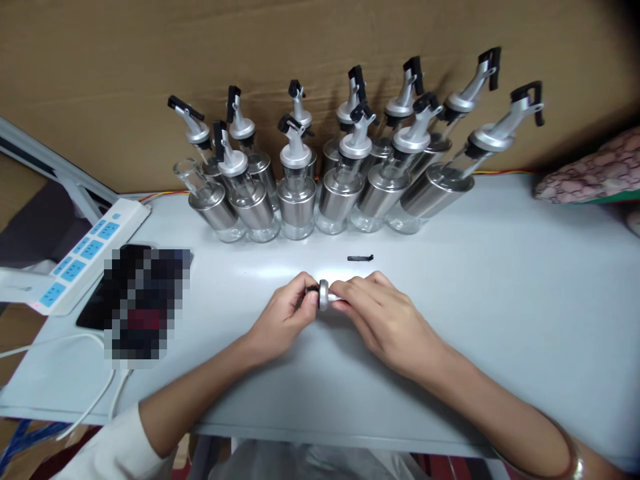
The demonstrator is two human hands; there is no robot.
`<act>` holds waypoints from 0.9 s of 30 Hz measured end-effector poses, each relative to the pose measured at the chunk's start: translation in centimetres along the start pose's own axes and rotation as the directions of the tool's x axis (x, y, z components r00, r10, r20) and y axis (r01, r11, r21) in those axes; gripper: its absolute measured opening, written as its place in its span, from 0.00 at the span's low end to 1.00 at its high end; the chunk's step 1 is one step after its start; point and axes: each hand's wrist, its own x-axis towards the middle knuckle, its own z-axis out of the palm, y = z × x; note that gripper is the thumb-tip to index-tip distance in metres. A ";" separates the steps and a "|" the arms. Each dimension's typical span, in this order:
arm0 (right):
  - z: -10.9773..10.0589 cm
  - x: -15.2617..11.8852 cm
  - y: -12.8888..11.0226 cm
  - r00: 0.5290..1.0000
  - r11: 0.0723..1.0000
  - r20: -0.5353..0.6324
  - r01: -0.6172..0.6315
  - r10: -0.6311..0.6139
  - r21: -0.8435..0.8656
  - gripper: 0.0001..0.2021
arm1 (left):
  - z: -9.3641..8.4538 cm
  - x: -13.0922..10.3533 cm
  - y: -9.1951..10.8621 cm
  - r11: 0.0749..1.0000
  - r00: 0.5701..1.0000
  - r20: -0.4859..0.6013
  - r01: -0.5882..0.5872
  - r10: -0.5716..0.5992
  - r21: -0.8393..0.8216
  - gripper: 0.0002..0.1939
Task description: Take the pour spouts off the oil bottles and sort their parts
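Between my two hands, low over the table, lies a silver bottle pourer (324, 295) turned on its side. My left hand (286, 315) pinches its dark stopper end between thumb and fingers. On the spout end, the fingers of my right hand (384, 317) close round the metal and hide most of it. A small black lever (360, 258) rests on the table just beyond my right hand. Behind it stand two rows of glass bottles with steel sleeves, most topped by silver pourers with black levers. The front left bottle (213, 207) has a bare glass neck.
A white power strip (95, 250) and a black phone (113, 287) lie on the left of the grey table (500, 280), with white cables (107, 390) near them. A pixelated patch covers part of that area. Cardboard (320, 40) rises behind the bottles. Patterned fabric (595, 170) sits at the far right.
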 end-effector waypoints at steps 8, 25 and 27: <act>-1.0 0.4 -0.5 0.948 0.864 0.107 -0.318 0.301 0.391 0.13 | -0.1 -0.1 0.5 0.993 0.995 0.004 -0.095 0.095 0.074 0.08; -1.2 1.5 -0.6 0.597 -0.143 0.702 -0.713 0.389 0.686 0.22 | -1.5 0.3 0.8 0.384 0.668 0.220 -0.631 0.711 0.674 0.09; -1.2 1.5 -0.7 0.596 -0.224 0.721 -0.695 0.353 0.684 0.21 | -1.9 0.3 1.2 0.335 0.646 0.240 -0.635 0.725 0.696 0.10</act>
